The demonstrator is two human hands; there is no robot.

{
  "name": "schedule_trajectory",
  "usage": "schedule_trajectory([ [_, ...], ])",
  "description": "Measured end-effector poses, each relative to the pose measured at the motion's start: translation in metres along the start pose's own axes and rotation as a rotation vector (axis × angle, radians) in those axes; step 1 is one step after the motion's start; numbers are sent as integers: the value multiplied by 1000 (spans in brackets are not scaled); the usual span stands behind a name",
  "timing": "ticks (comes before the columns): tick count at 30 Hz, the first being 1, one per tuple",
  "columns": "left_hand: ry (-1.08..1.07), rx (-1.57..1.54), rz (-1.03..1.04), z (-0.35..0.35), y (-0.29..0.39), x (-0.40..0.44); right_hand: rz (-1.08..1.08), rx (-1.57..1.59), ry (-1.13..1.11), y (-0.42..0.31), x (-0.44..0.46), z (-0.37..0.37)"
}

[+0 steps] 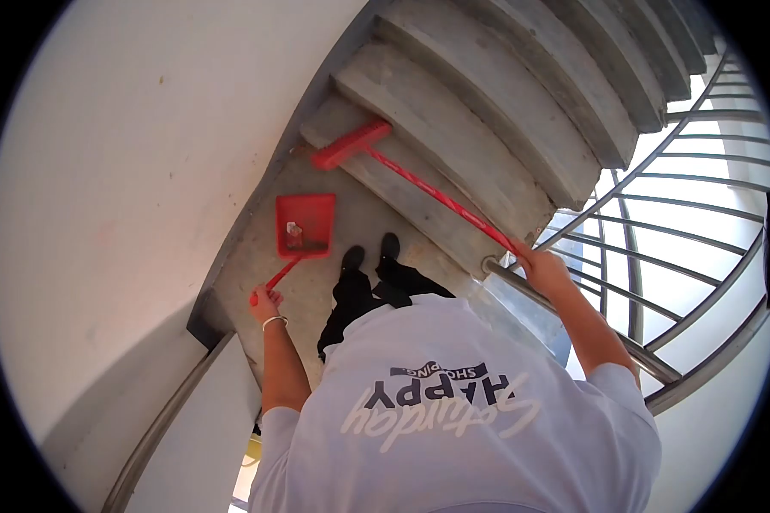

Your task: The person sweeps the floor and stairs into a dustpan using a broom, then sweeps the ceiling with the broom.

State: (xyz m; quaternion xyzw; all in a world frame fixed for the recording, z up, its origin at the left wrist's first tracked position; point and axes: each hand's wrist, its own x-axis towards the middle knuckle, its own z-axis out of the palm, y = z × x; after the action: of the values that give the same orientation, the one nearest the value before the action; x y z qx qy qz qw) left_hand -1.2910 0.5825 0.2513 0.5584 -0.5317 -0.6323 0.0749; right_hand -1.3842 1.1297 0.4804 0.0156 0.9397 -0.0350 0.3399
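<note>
My left hand [267, 303] is closed round the handle of a red dustpan [318, 224]. The pan lies on or just above the landing floor, and a small crumpled pale and red scrap [293, 234] with some dirt sits in it. My right hand [542, 269] grips the upper end of a red broom's striped handle [436, 195]. The broom head [351, 144] rests at the lowest steps near the wall, up and to the right of the dustpan, apart from it.
Concrete steps [479, 94] curve up to the right. A metal railing [659, 248] runs along the right side, close to my right arm. The white wall [145, 137] stands at the left. My feet in black shoes [389, 246] are on the landing.
</note>
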Motion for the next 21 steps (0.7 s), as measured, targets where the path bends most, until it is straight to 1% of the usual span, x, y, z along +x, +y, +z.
schedule_trajectory([
  [2, -6, -4, 11, -4, -1, -1, -13, -15, -4, 3, -26, 1],
  [4, -33, 16, 48, -4, -2, 0, 6, -46, -21, -12, -19, 8],
  [5, -43, 23, 49, -4, 0, 0, 16, -74, -48, -22, -12, 15],
  [7, -14, 26, 11, -6, 9, 0, -31, -101, 11, -37, 19, 45],
  [10, -45, 48, 13, -5, 22, 4, -95, -125, 86, -59, 67, 77],
  [12, -72, 81, 7, -7, 24, 13, -55, -42, 97, -66, 80, 88],
  [14, -102, 97, -11, -8, 22, 18, -13, 23, 114, -63, 71, 95],
  [16, -175, 105, 26, -6, 24, 22, -83, 58, 241, -60, 47, 96],
  [17, -175, 95, 24, -6, 23, 25, -86, 50, 246, -62, 31, 92],
  [19, -226, 167, 79, -14, 13, 28, 48, 59, 56, -73, -9, 72],
  [21, -227, 137, 63, -21, 9, 25, 61, 33, 19, -78, -13, 73],
])
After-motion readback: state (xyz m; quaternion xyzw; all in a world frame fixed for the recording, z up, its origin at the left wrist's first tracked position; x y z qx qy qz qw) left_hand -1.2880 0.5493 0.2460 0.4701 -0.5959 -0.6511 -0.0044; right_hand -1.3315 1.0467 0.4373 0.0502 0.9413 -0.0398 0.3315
